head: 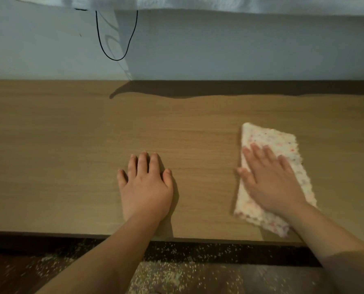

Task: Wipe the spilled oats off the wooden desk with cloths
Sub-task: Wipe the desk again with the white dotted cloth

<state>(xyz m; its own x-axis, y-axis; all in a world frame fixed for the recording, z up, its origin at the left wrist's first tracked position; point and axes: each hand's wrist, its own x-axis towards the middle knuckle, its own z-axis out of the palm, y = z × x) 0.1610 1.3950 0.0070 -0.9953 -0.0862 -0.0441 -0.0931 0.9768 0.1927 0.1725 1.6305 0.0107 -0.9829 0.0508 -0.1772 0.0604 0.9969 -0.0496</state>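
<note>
A white cloth [282,143] with small coloured specks lies folded on the right part of the wooden desk [70,145]. My right hand [272,179] presses flat on the cloth with straight fingers, covering its middle. My left hand [145,185] rests palm down on the bare wood near the desk's middle, fingers spread, holding nothing. No oats show on the desk top. Pale oats [162,274] lie scattered on the dark floor below the desk's front edge.
A pale wall [219,49] rises behind the desk, with a black cable [113,58] looping down it at the left. White fabric [198,3] hangs along the top of the view. The desk's front edge [49,234] runs near my forearms.
</note>
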